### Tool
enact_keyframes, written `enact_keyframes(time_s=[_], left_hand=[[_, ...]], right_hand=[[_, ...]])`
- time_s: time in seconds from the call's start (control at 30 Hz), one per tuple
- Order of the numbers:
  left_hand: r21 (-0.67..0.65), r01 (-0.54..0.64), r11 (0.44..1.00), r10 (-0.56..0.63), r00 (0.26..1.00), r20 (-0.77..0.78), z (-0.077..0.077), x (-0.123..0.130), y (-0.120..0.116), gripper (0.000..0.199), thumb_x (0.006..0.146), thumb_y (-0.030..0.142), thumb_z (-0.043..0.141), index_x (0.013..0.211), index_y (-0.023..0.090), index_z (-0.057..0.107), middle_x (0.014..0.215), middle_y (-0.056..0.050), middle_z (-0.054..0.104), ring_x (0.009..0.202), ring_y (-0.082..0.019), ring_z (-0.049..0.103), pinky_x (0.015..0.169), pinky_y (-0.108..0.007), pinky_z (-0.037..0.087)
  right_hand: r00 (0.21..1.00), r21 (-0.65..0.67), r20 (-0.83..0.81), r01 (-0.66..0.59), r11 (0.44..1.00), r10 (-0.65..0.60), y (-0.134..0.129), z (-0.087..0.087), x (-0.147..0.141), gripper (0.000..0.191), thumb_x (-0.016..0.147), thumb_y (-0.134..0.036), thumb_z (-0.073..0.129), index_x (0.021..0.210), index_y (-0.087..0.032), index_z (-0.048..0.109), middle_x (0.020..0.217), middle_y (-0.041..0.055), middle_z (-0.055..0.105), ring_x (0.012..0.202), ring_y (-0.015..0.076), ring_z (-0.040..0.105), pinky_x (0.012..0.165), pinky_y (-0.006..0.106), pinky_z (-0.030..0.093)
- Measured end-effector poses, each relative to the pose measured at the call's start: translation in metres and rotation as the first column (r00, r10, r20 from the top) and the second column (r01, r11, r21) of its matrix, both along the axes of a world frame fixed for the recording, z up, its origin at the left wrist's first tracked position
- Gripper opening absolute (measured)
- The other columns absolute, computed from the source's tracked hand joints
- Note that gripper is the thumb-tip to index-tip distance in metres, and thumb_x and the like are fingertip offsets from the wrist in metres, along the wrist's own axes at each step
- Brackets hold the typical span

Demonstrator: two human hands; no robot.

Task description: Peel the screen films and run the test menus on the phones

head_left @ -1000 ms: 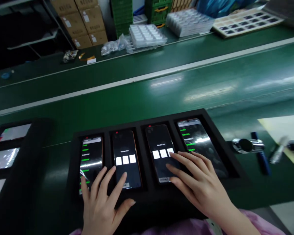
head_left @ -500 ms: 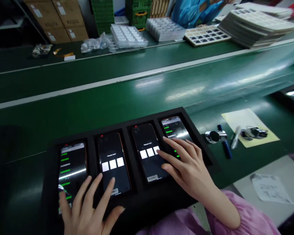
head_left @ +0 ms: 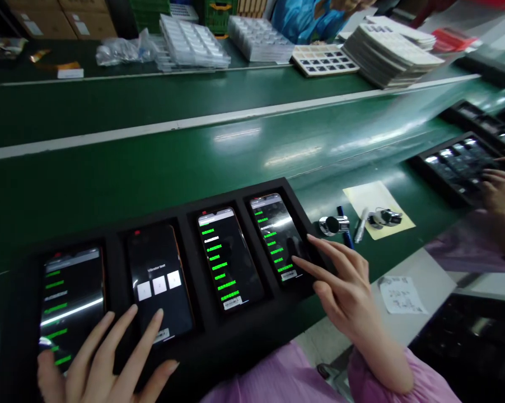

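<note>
Several smartphones lie face up in the slots of a black foam tray (head_left: 231, 202). My left hand (head_left: 105, 364) has its fingers spread over the lower parts of the leftmost phone (head_left: 74, 294) and the second phone (head_left: 158, 257), which reads "Vibrator test" above three white squares. The third phone (head_left: 229, 263) shows a list of green lines. My right hand (head_left: 347, 285) is at the rightmost phone (head_left: 273, 224), its index finger pointing at the lower screen, other fingers apart. Whether that fingertip touches the glass I cannot tell.
Right of the tray are a chrome ring-shaped object (head_left: 333, 225), a blue pen (head_left: 345, 226), a whitish marker (head_left: 361, 225) and a yellowish sheet (head_left: 378, 201). Another person's hand (head_left: 502, 193) works at a second tray (head_left: 458, 168). Clear plastic trays (head_left: 193, 42) stand across the green bench.
The view has shifted right. My right hand has moved from the third phone to the rightmost one. The third phone's screen went from "Vibrator test" to a green list.
</note>
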State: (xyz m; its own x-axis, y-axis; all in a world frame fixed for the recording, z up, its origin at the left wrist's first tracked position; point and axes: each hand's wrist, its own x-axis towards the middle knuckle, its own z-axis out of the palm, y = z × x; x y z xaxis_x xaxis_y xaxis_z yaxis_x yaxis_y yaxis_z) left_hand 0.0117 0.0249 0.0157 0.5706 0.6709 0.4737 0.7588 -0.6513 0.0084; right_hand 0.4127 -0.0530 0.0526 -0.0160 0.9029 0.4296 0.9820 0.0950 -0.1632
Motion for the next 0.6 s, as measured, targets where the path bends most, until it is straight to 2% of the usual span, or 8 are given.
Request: enact_keyframes(time_s=[0.13,0.23,0.33,0.43,0.6], left_hand=[[-0.069,0.007,0.998,-0.009,1.000,-0.030,0.014,0.006,0.000,0.066,0.099,0.045,0.064,0.162,0.035,0.046,0.136,-0.016,0.068,0.125,-0.040,0.060,0.125,-0.081,0.017],[-0.065,0.024,0.998,-0.027,0.999,-0.047,0.019,0.009,0.000,0.065,0.099,0.044,0.066,0.160,0.029,0.051,0.137,-0.019,0.067,0.126,-0.041,0.059,0.125,-0.080,0.018],[-0.052,0.039,0.998,-0.042,0.998,-0.043,0.021,0.010,0.001,0.053,0.099,0.045,0.067,0.147,0.024,0.065,0.136,-0.019,0.067,0.127,-0.040,0.058,0.125,-0.079,0.016],[-0.057,0.043,0.997,-0.045,0.998,-0.044,0.022,0.011,0.002,0.043,0.100,0.045,0.066,0.135,0.021,0.073,0.136,-0.020,0.067,0.128,-0.040,0.057,0.126,-0.077,0.016],[-0.079,0.019,0.997,-0.023,0.998,-0.053,0.027,0.013,0.001,0.042,0.101,0.046,0.064,0.133,0.021,0.073,0.137,-0.018,0.066,0.132,-0.037,0.054,0.129,-0.074,0.012]], right_hand=[[0.993,0.125,-0.082,-0.080,0.989,0.090,0.010,0.008,-0.018,0.036,0.114,-0.031,0.038,0.119,-0.021,0.072,0.139,0.0147,0.063,0.126,0.0319,0.059,0.104,0.054,0.045],[0.963,0.075,-0.084,-0.252,0.965,0.258,0.021,0.010,-0.037,0.040,0.116,-0.038,0.036,0.123,-0.019,0.071,0.137,0.0153,0.062,0.125,0.0297,0.059,0.105,0.053,0.045],[0.931,0.056,-0.090,-0.350,0.935,0.354,0.032,0.006,-0.055,0.047,0.116,-0.045,0.033,0.124,-0.019,0.071,0.134,0.0146,0.065,0.125,0.0275,0.059,0.108,0.052,0.042],[0.923,0.063,-0.113,-0.362,0.930,0.367,0.041,0.003,-0.065,0.050,0.116,-0.047,0.031,0.123,-0.019,0.072,0.133,0.0137,0.067,0.127,0.0263,0.059,0.109,0.050,0.041],[0.963,-0.004,-0.074,-0.260,0.966,0.259,0.049,0.007,-0.073,0.040,0.114,-0.048,0.043,0.125,-0.024,0.074,0.145,0.0117,0.065,0.133,0.0313,0.057,0.113,0.055,0.036]])
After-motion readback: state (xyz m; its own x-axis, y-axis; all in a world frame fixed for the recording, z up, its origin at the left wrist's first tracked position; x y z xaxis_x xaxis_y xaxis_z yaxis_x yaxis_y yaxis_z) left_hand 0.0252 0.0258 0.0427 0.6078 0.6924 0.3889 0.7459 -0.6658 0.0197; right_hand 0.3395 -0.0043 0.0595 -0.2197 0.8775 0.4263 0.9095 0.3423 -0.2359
